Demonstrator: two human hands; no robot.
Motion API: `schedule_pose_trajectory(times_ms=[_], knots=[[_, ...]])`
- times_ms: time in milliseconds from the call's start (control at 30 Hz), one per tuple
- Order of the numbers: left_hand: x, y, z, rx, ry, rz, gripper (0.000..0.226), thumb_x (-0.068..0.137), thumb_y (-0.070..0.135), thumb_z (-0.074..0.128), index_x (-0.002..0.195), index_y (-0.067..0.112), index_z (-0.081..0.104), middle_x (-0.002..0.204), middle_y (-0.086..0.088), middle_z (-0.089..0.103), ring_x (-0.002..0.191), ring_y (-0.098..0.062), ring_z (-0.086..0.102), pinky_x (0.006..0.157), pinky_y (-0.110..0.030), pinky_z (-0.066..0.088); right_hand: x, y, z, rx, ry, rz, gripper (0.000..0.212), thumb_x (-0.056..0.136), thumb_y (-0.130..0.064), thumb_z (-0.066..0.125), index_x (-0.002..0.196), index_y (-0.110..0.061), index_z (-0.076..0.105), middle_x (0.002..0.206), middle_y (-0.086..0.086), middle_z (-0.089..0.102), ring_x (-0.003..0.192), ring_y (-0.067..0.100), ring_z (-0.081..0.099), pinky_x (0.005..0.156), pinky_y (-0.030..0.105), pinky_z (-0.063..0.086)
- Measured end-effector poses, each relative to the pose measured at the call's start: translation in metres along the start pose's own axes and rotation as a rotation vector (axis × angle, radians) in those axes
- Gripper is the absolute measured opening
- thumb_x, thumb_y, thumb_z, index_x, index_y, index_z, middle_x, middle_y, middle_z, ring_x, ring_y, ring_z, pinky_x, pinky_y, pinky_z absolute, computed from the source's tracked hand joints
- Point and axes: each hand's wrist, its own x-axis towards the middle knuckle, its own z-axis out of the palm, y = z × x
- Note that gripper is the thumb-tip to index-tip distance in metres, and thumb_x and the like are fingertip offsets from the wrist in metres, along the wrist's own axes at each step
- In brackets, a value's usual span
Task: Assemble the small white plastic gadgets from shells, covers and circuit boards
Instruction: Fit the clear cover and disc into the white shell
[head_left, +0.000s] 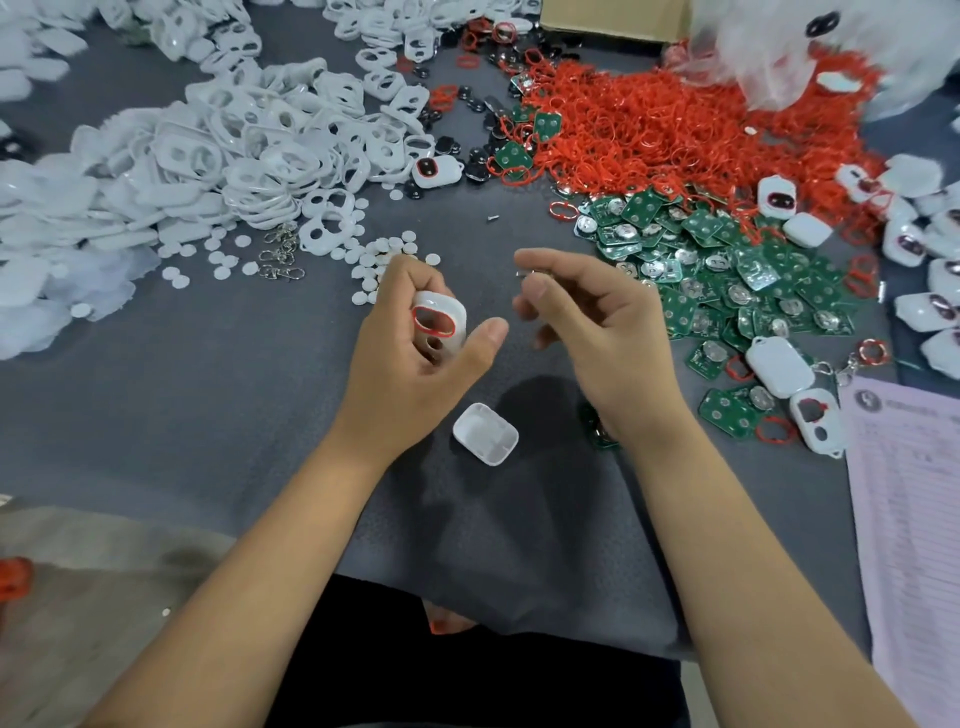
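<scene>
My left hand (415, 332) grips a white cover (441, 325) with a red ring seated in its oval opening. My right hand (587, 312) is raised just to the right of it, thumb and fingers curled around something small and metallic (522, 274) at the fingertips; I cannot make out what it is. A white back shell (485, 434) lies hollow side up on the grey table between my wrists. A green circuit board (597, 431) lies partly hidden under my right wrist.
White covers (234, 150) are heaped at the left, small white discs (363, 260) and metal clasps (280, 254) in front of them. Red rings (649, 124) pile at the back right, green boards (727, 275) below them. Assembled gadgets (779, 366) and a pink sheet (914, 519) lie at the right.
</scene>
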Motion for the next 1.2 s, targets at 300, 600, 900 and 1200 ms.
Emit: schedule_pose_trajectory(times_ms=[300,600,900,1200], knots=[[0.0,-0.001,0.001,-0.117,-0.078,-0.033,0.024,0.106,0.031,0.039,0.122,0.022,0.055,0.089,-0.003,0.054,0.064,-0.014,0.049,0.059,-0.024,0.044,-0.002,0.001,0.001,0.123,-0.056,0.091,0.015,0.099,-0.018,0.069,0.105,-0.026,0.08,0.085,-0.004,0.072,0.072,0.012,0.059,0.052,0.026,0.05],[0.004,-0.002,-0.002,-0.069,-0.05,-0.103,0.014,0.106,0.028,0.062,0.118,0.026,0.068,0.086,0.012,0.073,0.055,-0.017,0.07,0.042,-0.021,0.046,-0.006,0.004,0.016,0.291,0.047,0.171,0.011,0.09,-0.01,0.078,0.093,-0.016,0.07,0.083,0.004,0.075,0.066,0.014,0.066,0.05,0.024,0.049],[0.005,-0.003,-0.004,-0.001,-0.198,-0.093,0.051,0.106,0.018,0.048,0.157,0.024,0.044,0.135,0.034,0.06,0.118,0.007,0.06,0.095,-0.012,0.047,-0.006,0.005,0.016,0.126,0.115,0.159,0.005,0.091,-0.018,0.079,0.089,-0.021,0.076,0.08,-0.003,0.073,0.068,0.005,0.058,0.047,0.021,0.045],[0.003,-0.002,0.001,-0.204,-0.197,-0.175,0.019,0.107,0.026,0.06,0.124,0.022,0.067,0.11,0.004,0.078,0.098,-0.017,0.078,0.077,-0.026,0.062,-0.004,0.006,0.011,0.076,0.244,0.059,0.004,0.092,-0.024,0.078,0.089,-0.021,0.079,0.071,-0.007,0.07,0.055,0.006,0.05,0.051,0.022,0.041]])
